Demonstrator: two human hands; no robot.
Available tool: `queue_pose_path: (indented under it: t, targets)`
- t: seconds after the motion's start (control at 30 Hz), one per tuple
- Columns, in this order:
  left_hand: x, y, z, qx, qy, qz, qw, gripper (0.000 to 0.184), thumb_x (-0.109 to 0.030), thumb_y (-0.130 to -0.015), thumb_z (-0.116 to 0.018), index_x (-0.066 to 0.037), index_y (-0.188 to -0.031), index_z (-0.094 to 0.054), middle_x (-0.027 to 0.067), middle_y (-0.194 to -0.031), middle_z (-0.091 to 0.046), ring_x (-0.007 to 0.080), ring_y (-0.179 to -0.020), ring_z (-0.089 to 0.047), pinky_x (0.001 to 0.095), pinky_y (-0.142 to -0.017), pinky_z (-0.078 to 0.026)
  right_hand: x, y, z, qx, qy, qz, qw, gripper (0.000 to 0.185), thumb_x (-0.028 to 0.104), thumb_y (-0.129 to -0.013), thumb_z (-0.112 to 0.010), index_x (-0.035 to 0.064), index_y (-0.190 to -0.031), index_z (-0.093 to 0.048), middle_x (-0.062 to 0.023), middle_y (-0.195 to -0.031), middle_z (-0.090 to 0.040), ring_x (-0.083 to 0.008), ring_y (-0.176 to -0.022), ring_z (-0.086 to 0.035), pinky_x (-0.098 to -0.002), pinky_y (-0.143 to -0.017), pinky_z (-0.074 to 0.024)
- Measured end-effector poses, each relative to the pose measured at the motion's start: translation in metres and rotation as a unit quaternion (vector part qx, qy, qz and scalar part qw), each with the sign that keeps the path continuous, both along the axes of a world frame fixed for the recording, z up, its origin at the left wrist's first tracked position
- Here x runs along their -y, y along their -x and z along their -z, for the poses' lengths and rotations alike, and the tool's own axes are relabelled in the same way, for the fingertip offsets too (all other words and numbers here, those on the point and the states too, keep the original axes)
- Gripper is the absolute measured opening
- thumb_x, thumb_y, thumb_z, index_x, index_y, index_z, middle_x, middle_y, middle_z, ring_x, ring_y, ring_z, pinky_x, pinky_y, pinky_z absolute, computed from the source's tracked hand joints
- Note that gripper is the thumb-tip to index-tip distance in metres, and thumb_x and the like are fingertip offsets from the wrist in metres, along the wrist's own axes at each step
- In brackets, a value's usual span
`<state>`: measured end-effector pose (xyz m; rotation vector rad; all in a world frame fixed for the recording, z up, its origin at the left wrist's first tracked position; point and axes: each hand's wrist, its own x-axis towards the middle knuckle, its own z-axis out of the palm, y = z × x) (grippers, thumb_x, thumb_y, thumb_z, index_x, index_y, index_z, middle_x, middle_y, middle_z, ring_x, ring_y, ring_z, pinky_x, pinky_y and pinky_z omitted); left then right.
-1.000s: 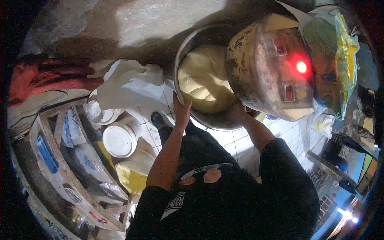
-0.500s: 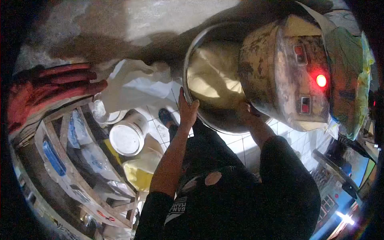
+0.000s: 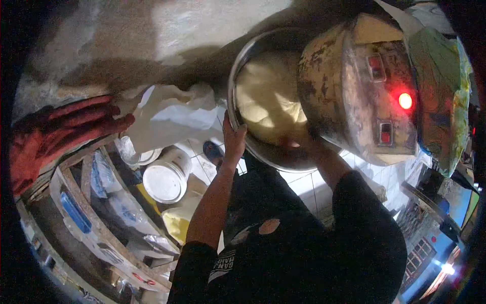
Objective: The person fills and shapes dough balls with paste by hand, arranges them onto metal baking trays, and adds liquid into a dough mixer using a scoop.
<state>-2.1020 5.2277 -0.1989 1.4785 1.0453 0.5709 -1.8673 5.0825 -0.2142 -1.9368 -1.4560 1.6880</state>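
- metal bowl (image 3: 231, 93) is gripped at its near-left rim by the left hand (image 3: 234, 139), fingers curled
- dough (image 3: 268, 96) is held inside, partly hidden by the machine (image 3: 329, 86)
- right hand (image 3: 306, 145) is dipped inside the near rim; finger spread can't be told, too shadowy

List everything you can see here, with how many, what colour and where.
dough: one mass, pale yellow, in the bowl
metal bowl: one, grey, top centre
machine: one, worn beige-brown, overlapping the bowl's right side
lit lamp: one, red, on the machine
tubs: two, white, left of centre
cloth: count unclear, red, far left
sheeting: count unclear, whitish, above the tubs
rack: one, brown wood, lower left; its contents too unclear to count
floor tiles: many, white, below
shirt: one, black, bottom centre
left hand: one, bare, at the bowl's rim
right hand: one, bare, inside the bowl
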Motion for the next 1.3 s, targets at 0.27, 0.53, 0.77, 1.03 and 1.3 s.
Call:
queue_pose_path:
  t: [0.27,0.53,0.77,1.03,1.3]
  targets:
    - [-0.018,-0.005,0.001,0.14,0.172,-0.021,0.975,0.076,-0.021,-0.088,-0.063,0.003,-0.151,-0.027,0.0235,-0.141,-0.043,0.0346,-0.129,-0.045,0.0406,-0.112,-0.033,0.054,-0.004,0.005,0.059,0.002,0.014,0.998,0.041,0.028,-0.103,-0.05,0.0027,-0.136,-0.052,-0.0135,-0.124,-0.063,-0.0201,-0.109,-0.059,-0.0353,-0.094,-0.0479]
    - [-0.011,-0.005,-0.021,0.007,0.105,-0.01,0.994,0.081,-0.024,-0.09,-0.068,0.002,-0.153,-0.024,0.0228,-0.143,-0.044,0.0312,-0.131,-0.045,0.0392,-0.11,-0.037,-0.002,0.055,-0.002,0.04,-0.028,-0.02,0.999,0.042,0.028,-0.103,-0.048,0.0034,-0.137,-0.053,-0.0133,-0.125,-0.063,-0.02,-0.108,-0.061,-0.0351,-0.091,-0.049]
    - [-0.027,-0.005,-0.022,-0.068,0.026,0.03,0.997,0.074,-0.026,-0.092,-0.063,0.004,-0.151,-0.029,0.0235,-0.142,-0.046,0.033,-0.13,-0.047,0.042,-0.109,-0.038,0.012,-0.011,-0.004,0.047,-0.018,0.027,0.998,0.042,0.027,-0.103,-0.047,0.004,-0.137,-0.053,-0.0131,-0.126,-0.063,-0.02,-0.107,-0.062,-0.0349,-0.089,-0.0499]
    - [-0.023,-0.005,-0.044,0.04,0.081,0.05,0.995,0.072,-0.022,-0.091,-0.063,0.003,-0.15,-0.028,0.0185,-0.135,-0.05,0.0284,-0.122,-0.05,0.0391,-0.104,-0.041,0.062,-0.038,-0.004,0.101,-0.013,0.031,0.994,0.043,0.027,-0.103,-0.046,0.0048,-0.138,-0.053,-0.0129,-0.128,-0.064,-0.0199,-0.106,-0.063,-0.0346,-0.087,-0.051]
    - [0.014,0.008,0.009,0.092,0.138,0.002,0.986,0.073,-0.018,-0.093,-0.063,-0.001,-0.153,-0.024,0.0188,-0.132,-0.05,0.0298,-0.118,-0.051,0.0388,-0.102,-0.042,-0.021,0.037,0.033,0.166,-0.068,0.046,0.983,0.043,0.027,-0.102,-0.045,0.0055,-0.139,-0.054,-0.0127,-0.129,-0.064,-0.0198,-0.105,-0.064,-0.0344,-0.084,-0.0521]
